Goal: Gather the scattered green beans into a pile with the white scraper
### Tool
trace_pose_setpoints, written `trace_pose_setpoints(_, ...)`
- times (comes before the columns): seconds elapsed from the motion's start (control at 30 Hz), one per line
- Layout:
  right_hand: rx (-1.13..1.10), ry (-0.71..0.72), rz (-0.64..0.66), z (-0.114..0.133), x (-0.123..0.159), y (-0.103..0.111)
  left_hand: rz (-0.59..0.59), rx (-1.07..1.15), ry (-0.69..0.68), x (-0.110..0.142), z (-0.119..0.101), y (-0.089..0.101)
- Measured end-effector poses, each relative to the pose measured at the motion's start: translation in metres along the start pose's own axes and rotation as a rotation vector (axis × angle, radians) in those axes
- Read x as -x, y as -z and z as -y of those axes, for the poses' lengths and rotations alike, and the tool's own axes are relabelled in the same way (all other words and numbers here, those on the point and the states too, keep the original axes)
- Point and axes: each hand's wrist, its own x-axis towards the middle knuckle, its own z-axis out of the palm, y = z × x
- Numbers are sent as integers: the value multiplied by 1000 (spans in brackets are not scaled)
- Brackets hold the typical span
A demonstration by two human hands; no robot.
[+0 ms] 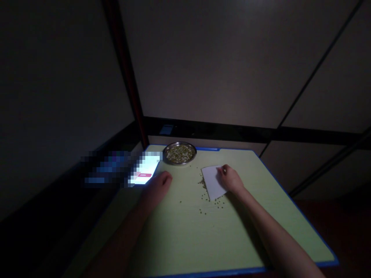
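Observation:
My right hand (232, 179) is closed at the right edge of a white card (213, 183), its thumb and index finger pinched over it. The card lies low over the table, close to a small heap of greenish seeds or beans (203, 183), and more are scattered along its near edge. My left hand (162, 182) rests on the table as a loose fist, with nothing showing in it, just right of a lit screen (149, 166). Beyond both hands stands a round metal plate (164, 156) with many of the same greenish grains spread in it.
The pale green table (185, 239) has a blue rim. Behind it rises a panelled wall (208, 69) with a dark horizontal band, and a dark reddish upright post (124, 65) stands at the left. The room is dim. Part of the left side is pixelated.

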Motion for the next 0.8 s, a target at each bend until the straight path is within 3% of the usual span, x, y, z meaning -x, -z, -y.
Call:
trace_pose_setpoints(0.13, 60, -39, 11, -14, 2, 7, -3, 4, 1, -1, 0, -2)
trace_pose_setpoints(0.4, 87, -77, -8, -40, 1, 45, -3, -3, 18, -1, -6, 1)
trace_pose_setpoints(0.53, 33, -72, -54, -19, -12, 47, -11, 20, 20, -1, -6, 1)
trace_pose_setpoints(0.8, -108, -9, -21, 56, -33, -1, -18, 41, 8, 1, -7, 2)
